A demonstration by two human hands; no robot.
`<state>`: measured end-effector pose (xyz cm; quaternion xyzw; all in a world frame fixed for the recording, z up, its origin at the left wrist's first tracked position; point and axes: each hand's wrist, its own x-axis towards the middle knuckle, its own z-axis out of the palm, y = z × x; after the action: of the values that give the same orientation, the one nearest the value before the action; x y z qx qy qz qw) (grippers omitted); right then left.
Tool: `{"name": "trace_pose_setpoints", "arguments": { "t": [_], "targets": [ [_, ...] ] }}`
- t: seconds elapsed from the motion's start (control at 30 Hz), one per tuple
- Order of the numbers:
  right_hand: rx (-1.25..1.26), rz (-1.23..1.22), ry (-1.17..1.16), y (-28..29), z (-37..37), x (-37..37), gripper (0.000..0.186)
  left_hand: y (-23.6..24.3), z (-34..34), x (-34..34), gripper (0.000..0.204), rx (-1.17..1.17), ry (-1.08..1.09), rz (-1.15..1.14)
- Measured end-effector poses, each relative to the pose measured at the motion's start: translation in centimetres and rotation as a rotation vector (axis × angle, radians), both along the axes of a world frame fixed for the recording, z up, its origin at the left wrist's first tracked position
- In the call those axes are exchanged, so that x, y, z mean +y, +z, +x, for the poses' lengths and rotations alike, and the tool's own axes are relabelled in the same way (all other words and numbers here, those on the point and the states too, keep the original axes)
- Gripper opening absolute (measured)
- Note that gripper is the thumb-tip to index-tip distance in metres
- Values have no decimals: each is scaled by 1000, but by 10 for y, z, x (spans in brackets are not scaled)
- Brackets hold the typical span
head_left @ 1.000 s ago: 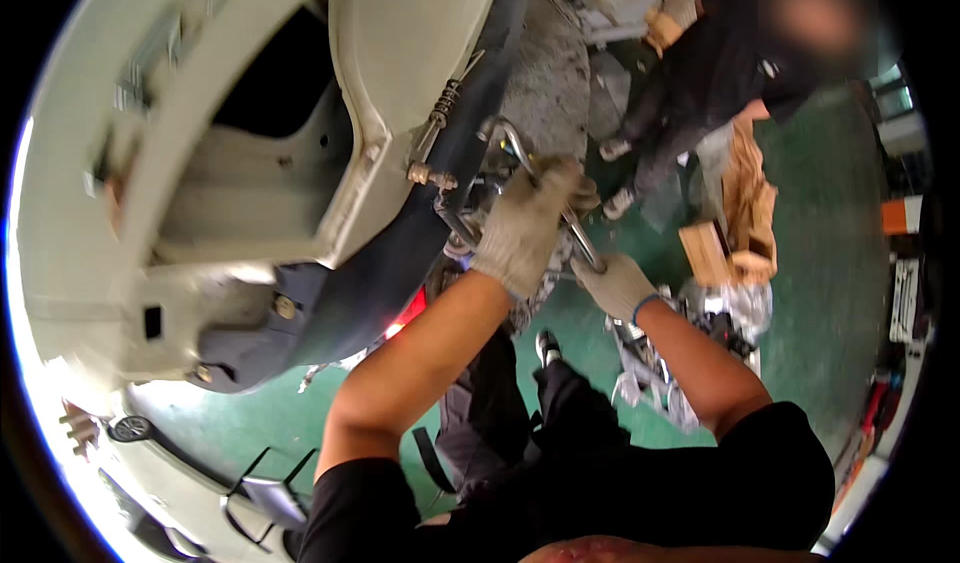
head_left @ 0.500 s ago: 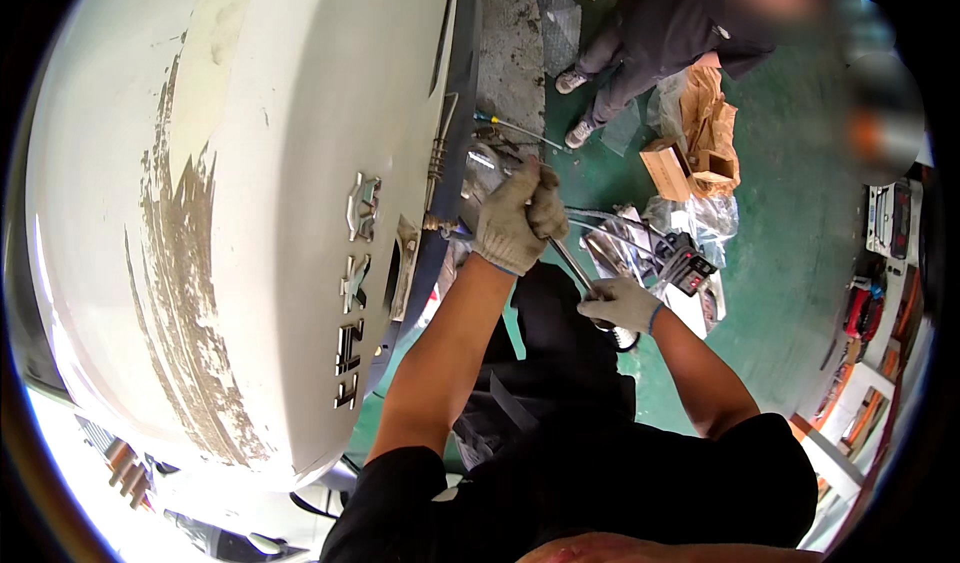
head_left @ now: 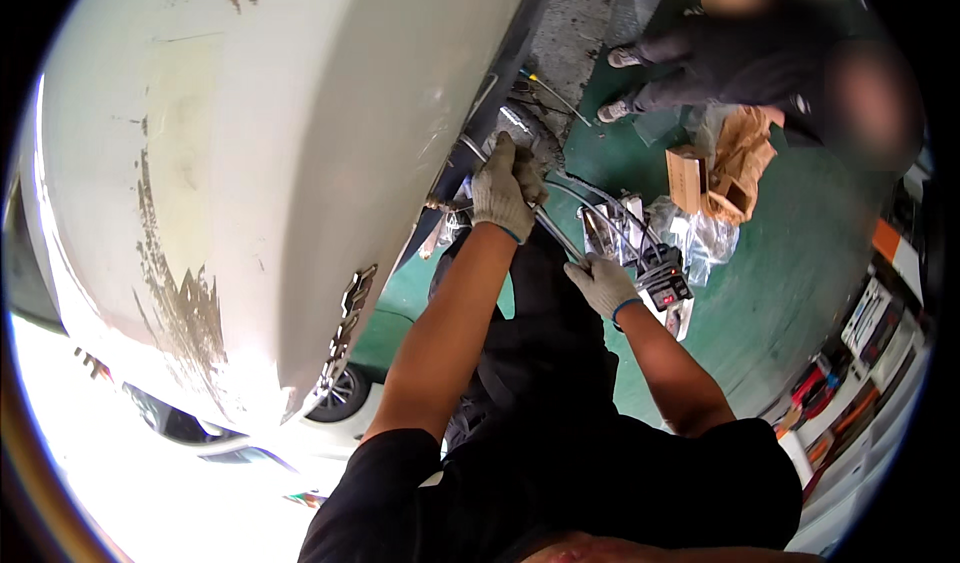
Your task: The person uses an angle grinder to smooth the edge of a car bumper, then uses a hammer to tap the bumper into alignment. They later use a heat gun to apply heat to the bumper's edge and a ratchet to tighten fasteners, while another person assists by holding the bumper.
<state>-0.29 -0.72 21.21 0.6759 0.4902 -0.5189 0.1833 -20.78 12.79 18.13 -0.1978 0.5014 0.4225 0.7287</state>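
My left hand (head_left: 503,193), in a pale knit glove, is closed around a long shiny metal rod (head_left: 560,233) beside the edge of a white vehicle panel (head_left: 300,163). Farther down, at the rod's lower end, my right hand (head_left: 603,285) grips it, also gloved. From between the hands the rod runs up and left; a bent metal piece shows just beyond my left fingers at the panel's dark edge, and I cannot tell whether it is the same rod. The panel has brown scraped patches (head_left: 190,323) and chrome letters (head_left: 350,313).
On the green floor lie a boxy device (head_left: 664,281) with cables, clear plastic wrap (head_left: 712,248), a cardboard box (head_left: 686,178) and crumpled brown paper (head_left: 745,158). A screwdriver (head_left: 555,96) lies near the panel. Another person (head_left: 740,73) stands at the upper right. Tool shelves (head_left: 860,353) line the right.
My view has shifted and turned, so the panel appears tilted. Both hands still hold the rod, now with the right hand slightly higher in view. The other person appears farther right.
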Motion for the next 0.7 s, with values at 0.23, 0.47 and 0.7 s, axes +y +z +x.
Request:
{"name": "trace_pose_setpoints", "arguments": {
  "t": [0.23, 0.47, 0.7],
  "targets": [
    [33, -39, 137, 15, 10, 34, 53, -9, -9, 4, 47, -26, 73, -68],
    [8, 8, 156, 9, 27, 36, 48, -4, -1, 7, 49, 8, 72, -38],
    [-17, -56, 183, 13, 27, 37, 54, -14, -8, 2, 48, -149, 85, 69]
  ]
}}
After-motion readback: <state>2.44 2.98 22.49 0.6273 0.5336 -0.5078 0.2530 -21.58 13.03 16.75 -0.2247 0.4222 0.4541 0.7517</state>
